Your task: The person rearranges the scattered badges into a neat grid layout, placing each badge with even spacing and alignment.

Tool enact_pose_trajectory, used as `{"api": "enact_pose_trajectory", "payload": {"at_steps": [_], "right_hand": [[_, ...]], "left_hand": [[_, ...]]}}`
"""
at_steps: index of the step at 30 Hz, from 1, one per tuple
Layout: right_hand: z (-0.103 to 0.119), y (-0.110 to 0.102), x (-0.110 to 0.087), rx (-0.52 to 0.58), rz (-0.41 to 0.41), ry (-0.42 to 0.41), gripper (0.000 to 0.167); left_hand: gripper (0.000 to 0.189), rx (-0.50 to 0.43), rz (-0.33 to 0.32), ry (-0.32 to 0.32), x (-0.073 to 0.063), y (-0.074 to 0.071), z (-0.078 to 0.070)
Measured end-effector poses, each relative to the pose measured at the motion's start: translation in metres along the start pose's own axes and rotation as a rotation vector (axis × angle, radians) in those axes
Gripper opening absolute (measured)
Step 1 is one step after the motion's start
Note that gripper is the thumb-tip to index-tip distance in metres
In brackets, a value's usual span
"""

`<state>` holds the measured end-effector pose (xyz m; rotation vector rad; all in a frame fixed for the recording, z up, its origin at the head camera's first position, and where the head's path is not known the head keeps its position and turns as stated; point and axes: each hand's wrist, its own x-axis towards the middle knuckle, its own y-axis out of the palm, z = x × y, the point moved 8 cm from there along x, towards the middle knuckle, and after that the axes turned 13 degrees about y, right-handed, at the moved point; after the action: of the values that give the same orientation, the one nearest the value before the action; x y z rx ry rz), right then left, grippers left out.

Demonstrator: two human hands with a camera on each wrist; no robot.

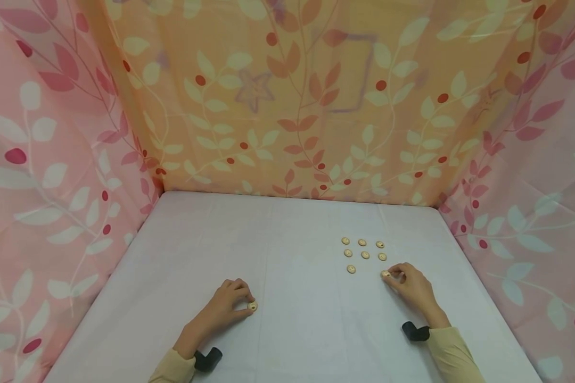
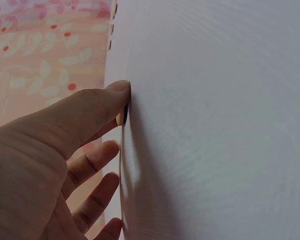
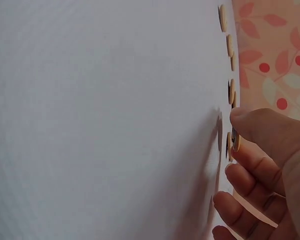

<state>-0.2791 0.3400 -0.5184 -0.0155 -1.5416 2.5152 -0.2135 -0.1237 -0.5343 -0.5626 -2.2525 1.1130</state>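
My left hand [image 1: 227, 304] pinches a small round cream-coloured disc [image 1: 252, 306] between thumb and index finger, low over the white table left of centre. In the left wrist view the disc [image 2: 121, 115] shows edge-on behind the thumb, with the other fingers loosely bent. At the right, my right hand [image 1: 412, 284] pinches a similar disc [image 1: 385, 274] by thumb and fingertips, beside the group of discs. The right wrist view shows that disc [image 3: 236, 141] tilted, dark on one side. Whether it touches the table is unclear. Faint marks on the discs are too small to read.
Several like discs [image 1: 365, 255] lie in loose rows on the white-covered table [image 1: 297, 239]. A lone disc [image 1: 351, 269] begins the nearest row. Floral cloth [image 1: 287, 106] hangs behind the table and at both sides. Black bands with mounts [image 1: 208, 360] sit on both wrists.
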Motion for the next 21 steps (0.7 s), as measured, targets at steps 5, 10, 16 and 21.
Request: {"api": "enact_pose_trajectory", "payload": {"at_steps": [5,10,16,21], "right_hand": [[-0.0057,0.0003,0.0038,0.009,-0.004,0.016,0.03],[-0.0087,0.0008,0.0071,0.009,-0.007,0.02,0.03],[-0.0105,0.0006,0.0091,0.0,-0.004,0.016,0.028],[-0.0096,0.0,0.0088,0.003,-0.008,0.007,0.026]], "left_hand": [[0.015,-0.002,0.001,0.0,0.0002,-0.0001,0.0005],[0.015,0.012,0.005,0.004,-0.0001,0.0006,0.0008],[0.015,0.017,0.006,0.007,0.0004,0.001,0.0016],[0.016,0.058,0.012,0.039,0.0023,-0.0002,0.0012]]}}
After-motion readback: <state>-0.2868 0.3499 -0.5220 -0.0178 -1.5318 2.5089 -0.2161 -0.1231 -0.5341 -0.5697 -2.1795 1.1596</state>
